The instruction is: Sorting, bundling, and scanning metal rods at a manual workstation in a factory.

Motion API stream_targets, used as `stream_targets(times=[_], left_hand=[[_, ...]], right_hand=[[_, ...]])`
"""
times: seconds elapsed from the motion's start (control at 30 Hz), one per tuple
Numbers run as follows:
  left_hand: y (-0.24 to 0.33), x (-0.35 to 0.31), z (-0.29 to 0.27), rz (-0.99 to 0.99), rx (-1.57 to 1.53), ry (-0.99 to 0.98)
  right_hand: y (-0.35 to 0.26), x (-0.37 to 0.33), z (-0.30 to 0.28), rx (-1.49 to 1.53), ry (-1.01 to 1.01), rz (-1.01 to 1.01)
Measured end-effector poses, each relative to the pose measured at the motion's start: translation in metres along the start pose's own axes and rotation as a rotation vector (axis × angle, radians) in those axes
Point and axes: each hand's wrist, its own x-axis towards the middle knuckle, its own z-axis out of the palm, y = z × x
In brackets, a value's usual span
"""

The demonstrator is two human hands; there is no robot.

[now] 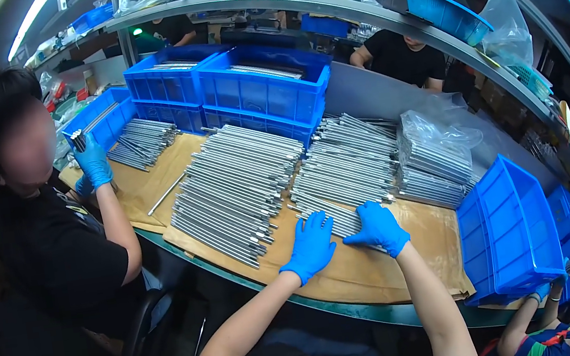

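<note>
My left hand (313,245), in a blue glove, lies palm down with fingers stretched out at the near ends of a row of metal rods (347,180). To its right my right hand (379,229), gloved the same way, rests on the near rods with its thumb apart and pointing left. A few short lengths of rod (342,221) show between the two hands. Neither hand is wrapped round a rod, though the undersides of both are hidden. Left of my hands another wide row of rods (236,192) lies side by side on brown paper (401,274).
Stacked blue crates (262,90) stand at the back; another blue crate (501,235) is at the right. Rods in clear plastic (434,150) lie beside it. At the left a co-worker (42,212) in blue gloves holds rods. Another person's arms (531,322) reach in at lower right.
</note>
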Motion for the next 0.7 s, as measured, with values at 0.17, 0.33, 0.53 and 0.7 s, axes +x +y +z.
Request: stream_targets(times=[0.17,0.33,0.53,0.7], left_hand=[[-0.002,-0.004,-0.002,-0.084,-0.151,-0.076],[0.001,-0.002,-0.009,-0.098,-0.139,-0.165],[-0.028,0.004,-0.024,-0.126,-0.050,-0.130],[-0.035,-0.001,-0.017,-0.163,-0.113,-0.071]], right_hand=[[-0.016,-0.015,-0.011,0.049,-0.202,0.011],[-0.018,-0.023,-0.010,0.135,-0.207,-0.050],[-0.017,-0.030,0.003,0.153,-0.093,-0.100],[-0.031,-0.021,0.002,0.137,-0.180,0.004]])
